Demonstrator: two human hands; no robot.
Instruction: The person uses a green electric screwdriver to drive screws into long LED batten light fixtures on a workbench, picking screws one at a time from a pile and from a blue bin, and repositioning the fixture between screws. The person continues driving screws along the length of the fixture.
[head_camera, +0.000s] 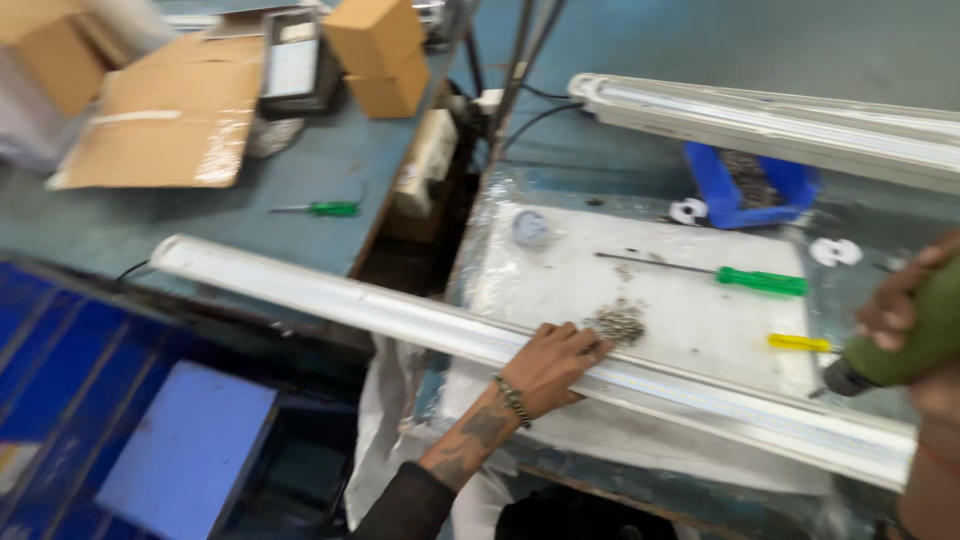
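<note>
Light fixture (420, 318) under left hand (553, 365), fingers (590, 345) spread flat on it; right hand (900, 300) fingers wrapped round green driver (905, 345).

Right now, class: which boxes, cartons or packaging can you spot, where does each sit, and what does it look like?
Flattened cardboard sheet: far left bench, brown, taped.
Two stacked cartons: bench top centre, small, brown.
Large carton: top left corner, brown, cut off by the frame.
Blue bin: right, behind the white work pad, open-topped plastic.
</note>
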